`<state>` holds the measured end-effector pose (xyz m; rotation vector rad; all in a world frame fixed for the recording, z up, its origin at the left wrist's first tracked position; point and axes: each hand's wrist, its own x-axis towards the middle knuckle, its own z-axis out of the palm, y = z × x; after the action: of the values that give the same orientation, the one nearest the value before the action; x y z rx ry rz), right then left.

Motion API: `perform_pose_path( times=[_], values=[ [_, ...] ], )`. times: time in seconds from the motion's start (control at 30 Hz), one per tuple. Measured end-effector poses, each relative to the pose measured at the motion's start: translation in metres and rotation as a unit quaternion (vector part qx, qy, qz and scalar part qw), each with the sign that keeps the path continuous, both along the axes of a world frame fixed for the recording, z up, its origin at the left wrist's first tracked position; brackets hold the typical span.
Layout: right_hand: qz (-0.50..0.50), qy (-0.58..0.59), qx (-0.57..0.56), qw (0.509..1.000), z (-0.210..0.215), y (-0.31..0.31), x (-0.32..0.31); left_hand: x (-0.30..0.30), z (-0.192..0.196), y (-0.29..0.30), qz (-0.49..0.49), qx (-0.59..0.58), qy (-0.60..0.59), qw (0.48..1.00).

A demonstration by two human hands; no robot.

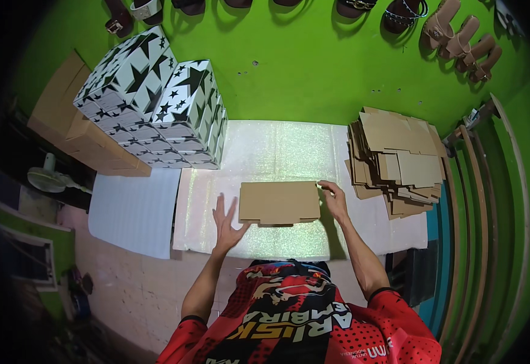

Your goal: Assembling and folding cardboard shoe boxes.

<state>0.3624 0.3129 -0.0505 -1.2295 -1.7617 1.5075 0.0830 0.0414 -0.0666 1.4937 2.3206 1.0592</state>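
A plain brown cardboard box [279, 202] lies closed on the shiny pale table cover [289, 148], its long side across in front of me. A small tab or slot shows along its near edge. Beside its left end is my left hand [227, 227], open, fingers spread and the thumb close to the near left corner. My right hand [334, 201] is at the far right corner, fingers apart and lightly bent, with the index fingertip at the box's edge. Whether that fingertip presses on the cardboard is hard to tell.
White boxes with black stars [183, 100] are stacked at the back left, next to larger brown cartons [98, 142]. Flat cardboard pieces [398, 158] pile up at the right. A white sheet [134, 209] lies at the left. Sandals [459, 36] hang on the green wall; a fan [49, 178] stands left.
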Motion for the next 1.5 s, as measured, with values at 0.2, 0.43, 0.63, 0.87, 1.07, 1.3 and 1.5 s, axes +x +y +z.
perform_pose_path(
  times=[0.2,0.43,0.63,0.87,1.07,1.3,1.5],
  values=[
    [0.149,-0.09,0.364,0.915,0.047,-0.053,-0.002,0.005,0.024,0.023,-0.124,-0.024,0.069,0.99],
    [0.29,-0.133,0.51,0.799,0.009,-0.079,-0.022,0.018,0.025,0.042,-0.222,0.005,0.125,0.967],
    [0.218,-0.095,0.607,0.758,0.033,-0.048,-0.02,0.001,0.042,0.053,-0.213,0.047,0.188,0.958],
    [0.298,-0.088,0.583,0.751,0.055,-0.014,-0.021,-0.013,0.066,0.072,-0.216,0.094,0.179,0.955],
    [0.366,-0.155,0.498,0.771,0.061,-0.009,-0.017,-0.016,0.058,0.06,-0.229,0.068,0.159,0.958],
    [0.428,-0.092,0.498,0.748,0.031,-0.032,-0.005,-0.009,0.031,0.041,-0.243,0.041,0.139,0.959],
    [0.381,-0.135,0.473,0.783,0.025,-0.049,0.001,-0.009,0.015,0.033,-0.275,-0.044,0.103,0.955]
  ],
)
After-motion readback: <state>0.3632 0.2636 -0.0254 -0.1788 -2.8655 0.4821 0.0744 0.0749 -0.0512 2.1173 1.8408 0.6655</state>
